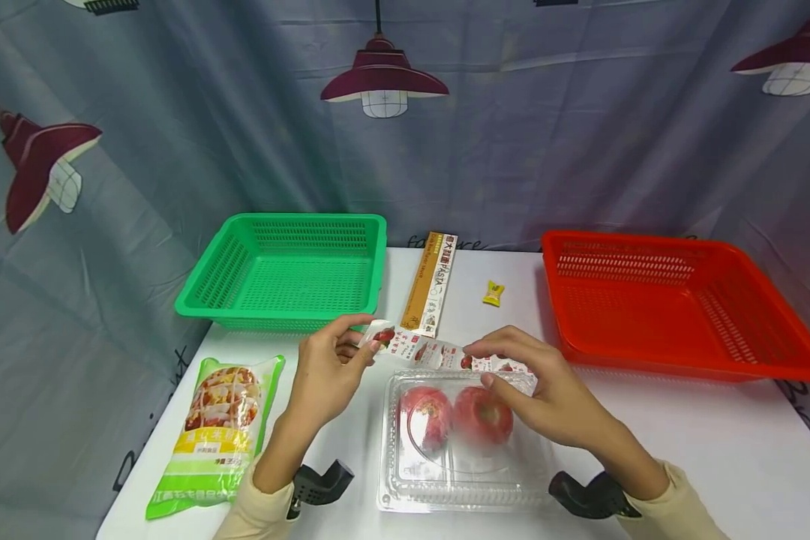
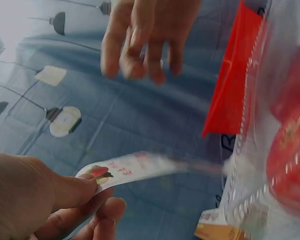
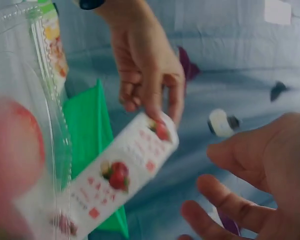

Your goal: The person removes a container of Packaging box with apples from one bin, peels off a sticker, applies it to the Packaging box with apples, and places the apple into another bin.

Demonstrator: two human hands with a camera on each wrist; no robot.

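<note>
A clear plastic clamshell box (image 1: 405, 476) stands on the table before me with two red apples (image 1: 484, 417) visible inside. My left hand (image 1: 325, 375) pinches one end of a white label strip (image 1: 408, 346) printed with red fruit and lettering. The strip stretches rightward along the far edge of the box; in the right wrist view its lower end passes behind the clear plastic. My right hand (image 1: 550, 390) hovers over the box's far right corner. Its fingers (image 3: 235, 202) are spread, and the right wrist view shows them apart from the strip.
A green basket (image 1: 280, 324) stands at the back left, a red basket (image 1: 682, 367) at the back right. Between them lie a long pasta box (image 1: 428, 285) and a small yellow packet (image 1: 493, 293). A green food bag (image 1: 219, 435) lies at the left front.
</note>
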